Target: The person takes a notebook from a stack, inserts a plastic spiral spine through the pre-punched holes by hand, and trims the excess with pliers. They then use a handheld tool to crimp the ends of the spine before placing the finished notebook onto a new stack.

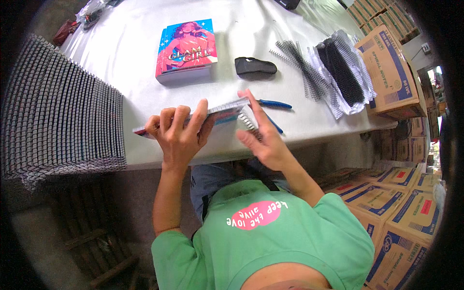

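My left hand (175, 137) is wrapped around a thin notebook (226, 114), held tilted above the table's near edge. Its pages and a strip of coloured cover show edge-on. At the notebook's right end, a dark spiral binding coil (248, 122) sits inside the curve of my right hand (271, 145). The right index finger reaches up against the notebook's end, while the thumb lies below the coil. How far the coil runs into the page edge is hidden. Blue-handled pliers (276, 104) lie on the table just beyond my right hand, partly covered by it.
Pink-and-blue covered books (186, 48) are stacked ahead, beside a black cloth-like object (255, 66). Loose spiral coils (305, 72) and a plastic-wrapped coil bundle (340, 72) lie right, near a cardboard box (389, 72). Coil-bound notebooks (63, 111) pile high at left. More cartons (382, 198) stand lower right.
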`<state>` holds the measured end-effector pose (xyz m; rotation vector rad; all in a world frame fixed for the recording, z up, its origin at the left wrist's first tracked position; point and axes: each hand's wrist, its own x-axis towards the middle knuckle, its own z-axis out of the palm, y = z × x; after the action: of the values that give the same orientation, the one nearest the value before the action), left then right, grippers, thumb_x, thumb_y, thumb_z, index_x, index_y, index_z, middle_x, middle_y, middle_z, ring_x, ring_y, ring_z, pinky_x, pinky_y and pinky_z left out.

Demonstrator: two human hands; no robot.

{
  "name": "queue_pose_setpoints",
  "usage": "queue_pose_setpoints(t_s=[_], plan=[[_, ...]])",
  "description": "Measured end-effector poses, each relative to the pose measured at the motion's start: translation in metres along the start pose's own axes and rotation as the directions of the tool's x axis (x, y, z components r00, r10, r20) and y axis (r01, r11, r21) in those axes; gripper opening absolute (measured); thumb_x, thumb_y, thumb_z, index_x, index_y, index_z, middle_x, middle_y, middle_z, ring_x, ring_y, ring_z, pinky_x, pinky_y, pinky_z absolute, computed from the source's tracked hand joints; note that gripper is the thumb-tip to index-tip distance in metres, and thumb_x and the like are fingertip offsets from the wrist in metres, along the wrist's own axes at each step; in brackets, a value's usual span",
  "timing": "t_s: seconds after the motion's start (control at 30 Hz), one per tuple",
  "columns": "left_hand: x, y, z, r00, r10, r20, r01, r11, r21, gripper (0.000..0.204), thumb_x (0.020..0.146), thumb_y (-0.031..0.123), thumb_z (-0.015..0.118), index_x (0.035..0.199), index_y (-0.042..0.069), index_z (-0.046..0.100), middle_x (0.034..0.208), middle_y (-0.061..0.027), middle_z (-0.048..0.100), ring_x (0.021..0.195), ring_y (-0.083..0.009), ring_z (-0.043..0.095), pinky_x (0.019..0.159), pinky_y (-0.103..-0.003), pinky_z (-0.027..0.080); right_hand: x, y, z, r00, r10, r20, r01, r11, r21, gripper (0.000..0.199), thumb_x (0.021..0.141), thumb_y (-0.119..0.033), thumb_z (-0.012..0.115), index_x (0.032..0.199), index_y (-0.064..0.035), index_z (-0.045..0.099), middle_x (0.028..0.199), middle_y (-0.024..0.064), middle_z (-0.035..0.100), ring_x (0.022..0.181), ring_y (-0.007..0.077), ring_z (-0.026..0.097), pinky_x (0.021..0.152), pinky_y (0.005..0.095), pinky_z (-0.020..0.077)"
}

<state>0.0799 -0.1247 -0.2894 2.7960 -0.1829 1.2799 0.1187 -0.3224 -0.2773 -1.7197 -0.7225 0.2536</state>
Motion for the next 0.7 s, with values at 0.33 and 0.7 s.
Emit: queue_pose_setpoints(t_s=[0.33,0.7], plan=[[-0.009,-0.006,0.004,1.000,-0.008,-0.017,0.007,0.996,-0.084,0.035,0.067,0.050,0.070,0.079,0.019,0.057,0.082,0.0012,0.051,0.098,-0.0197,0.051,0.102,-0.050,0.013,0.014,0.000,-0.071,0.982,-0.178,0.060,0.188,0.928,-0.323,0.025,0.091,-0.013,0.051,0.115,-0.0077,0.059,0.086,0.0052,0.057,0.065,0.0075,0.048,0.060,0.0178,0.0384],[-0.004,0.020,0.013,0.969,-0.228,-0.099,0.215,0.968,-0.128,0.055,0.058,0.063,0.072,0.069,0.012,0.055,0.079,-0.0010,0.050,0.118,-0.0281,0.045,0.108,-0.057,-0.009,0.031,-0.004,-0.053,0.967,-0.253,0.022,0.251,0.935,-0.252,0.024,0.072,0.000,0.069,0.094,-0.0102,0.069,0.085,0.0053,0.062,0.077,0.0146,0.058,0.066,0.0259,0.0461]])
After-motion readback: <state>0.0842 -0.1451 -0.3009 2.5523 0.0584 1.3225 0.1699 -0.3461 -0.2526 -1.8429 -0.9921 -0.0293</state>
